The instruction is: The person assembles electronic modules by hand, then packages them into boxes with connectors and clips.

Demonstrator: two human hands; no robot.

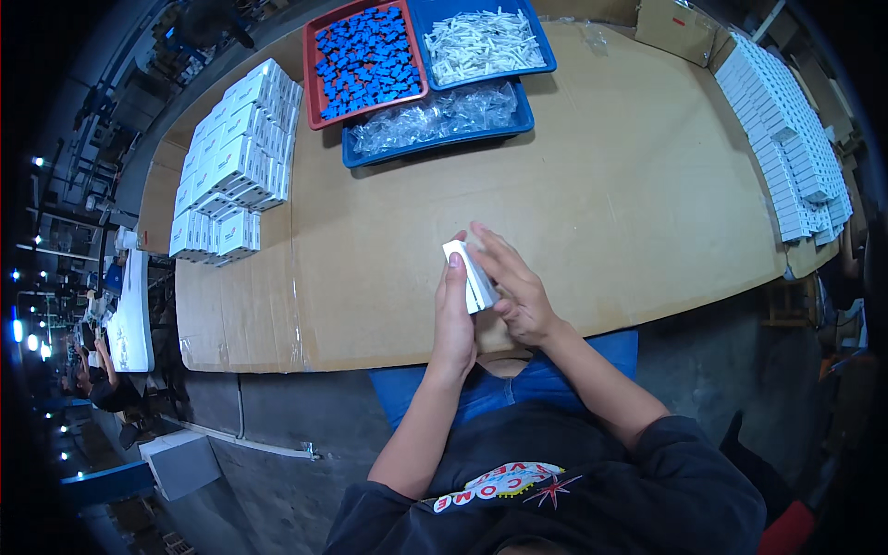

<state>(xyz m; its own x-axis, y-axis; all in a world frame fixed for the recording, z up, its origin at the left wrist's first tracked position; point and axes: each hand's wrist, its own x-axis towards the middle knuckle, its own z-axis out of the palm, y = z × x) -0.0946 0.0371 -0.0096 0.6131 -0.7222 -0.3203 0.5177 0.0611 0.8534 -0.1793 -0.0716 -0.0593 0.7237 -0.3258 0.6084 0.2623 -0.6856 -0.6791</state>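
A small white box [474,279] is held over the near middle of the cardboard-covered table [388,240]. My left hand [453,314] grips it from the left, with the thumb along its upper edge. On the box's right side is my right hand [516,291], its fingers stretched out and apart, the palm turned toward the box. Whether the right palm touches the box I cannot tell. The underside of the box and most of the left fingers are hidden.
Stacked white boxes [227,157] stand at the left, more white boxes [782,139] at the far right. At the back are a red tray [312,88] of blue pieces, a blue tray [552,57] of white pieces and a lower blue tray [356,161] of clear plastic pieces.
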